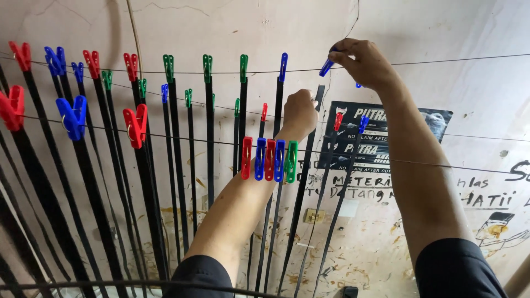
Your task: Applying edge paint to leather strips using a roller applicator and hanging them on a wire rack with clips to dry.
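Reaching up with both hands toward thin wires strung across a stained wall (441, 33). Right hand (364, 62) pinching a blue clothespin (327, 67) against the top wire (469, 58), fingers closed together on the peg. Left hand (299, 113) holding the upper end of a black strip (309, 160) just below that wire, grip curled tight around it, knuckles facing the camera so the fingertips staying hidden.

Hanging along the wires' left stretch: many more black strips, each clipped by a red, blue or green peg, crowding close together from the left edge up to the hands. Sitting bunched on a lower wire (486, 170), right in front of the left forearm: a cluster of four pegs (269, 160), red, blue, red, green, clamping nothing. Stretching bare to the right edge: the wires beyond the right hand, leaving open room there.

Being cut off by the bottom edge: the lower ends of most strips and both dark sleeves. Being partly covered by the right forearm: a dark poster (425, 124) and scrawled writing on the wall. Peeking out under the right wrist: a small blue bit (359, 85), too small to make out.
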